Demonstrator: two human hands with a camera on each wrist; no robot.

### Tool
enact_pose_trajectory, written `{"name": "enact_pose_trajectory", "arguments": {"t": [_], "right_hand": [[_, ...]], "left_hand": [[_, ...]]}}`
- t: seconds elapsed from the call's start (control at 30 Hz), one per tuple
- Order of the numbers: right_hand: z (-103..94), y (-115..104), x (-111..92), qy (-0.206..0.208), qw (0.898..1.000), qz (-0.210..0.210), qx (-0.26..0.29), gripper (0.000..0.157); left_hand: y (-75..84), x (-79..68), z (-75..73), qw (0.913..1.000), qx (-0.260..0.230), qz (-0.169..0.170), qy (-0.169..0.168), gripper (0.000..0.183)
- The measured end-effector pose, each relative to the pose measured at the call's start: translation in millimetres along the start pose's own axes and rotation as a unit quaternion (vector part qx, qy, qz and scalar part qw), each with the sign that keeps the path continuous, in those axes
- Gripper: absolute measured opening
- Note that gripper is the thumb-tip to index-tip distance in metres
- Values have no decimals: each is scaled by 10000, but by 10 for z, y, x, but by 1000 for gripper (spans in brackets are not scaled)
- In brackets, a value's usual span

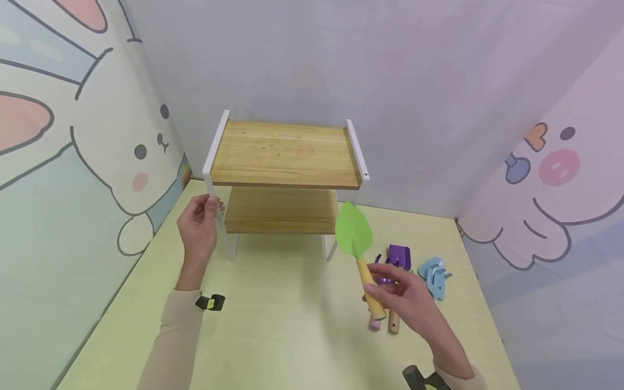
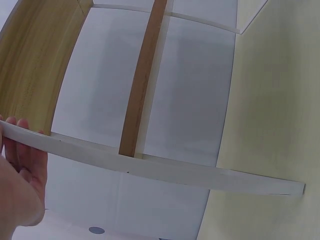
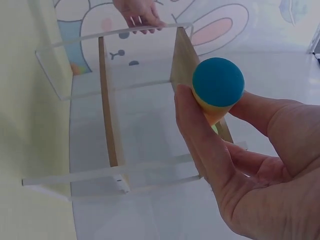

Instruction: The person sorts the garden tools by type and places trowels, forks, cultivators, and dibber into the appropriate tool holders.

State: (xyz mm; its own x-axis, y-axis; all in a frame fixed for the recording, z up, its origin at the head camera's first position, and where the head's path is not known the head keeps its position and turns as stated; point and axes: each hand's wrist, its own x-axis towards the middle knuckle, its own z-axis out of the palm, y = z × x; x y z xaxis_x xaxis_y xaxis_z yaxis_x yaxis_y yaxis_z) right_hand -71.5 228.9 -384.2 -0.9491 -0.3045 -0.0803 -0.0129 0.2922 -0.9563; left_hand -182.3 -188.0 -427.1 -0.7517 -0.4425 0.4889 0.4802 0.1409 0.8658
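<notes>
The yellowish surface (image 1: 273,330) bears a two-tier shelf (image 1: 287,154); a purple scoop (image 1: 400,255); light-blue pieces (image 1: 435,277)

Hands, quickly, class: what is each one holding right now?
Left hand: closed, holding the shelf's white leg.
Right hand: closed, holding the small shovel by its yellow handle.

Soft, even light fills the head view; a faint shadow lies on the table (image 1: 263,325) before the shelf (image 1: 287,154); both wrist views look dimmer, the right hazy; the left curves straight edges.
</notes>
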Motion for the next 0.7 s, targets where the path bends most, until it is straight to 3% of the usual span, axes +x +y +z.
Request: {"name": "enact_pose_trajectory", "arguments": {"t": [0.3, 0.57, 0.7], "right_hand": [[63, -204, 97, -220, 9994, -254, -7, 45], [94, -303, 185, -396, 9965, -734, -106, 40], [125, -381, 236, -420, 9963, -728, -180, 40]], "left_hand": [[-2, 6, 0, 10000, -20, -25, 20, 22], [13, 0, 7, 10000, -31, 32, -11, 23], [10, -3, 5, 10000, -25, 0, -10, 26]]}}
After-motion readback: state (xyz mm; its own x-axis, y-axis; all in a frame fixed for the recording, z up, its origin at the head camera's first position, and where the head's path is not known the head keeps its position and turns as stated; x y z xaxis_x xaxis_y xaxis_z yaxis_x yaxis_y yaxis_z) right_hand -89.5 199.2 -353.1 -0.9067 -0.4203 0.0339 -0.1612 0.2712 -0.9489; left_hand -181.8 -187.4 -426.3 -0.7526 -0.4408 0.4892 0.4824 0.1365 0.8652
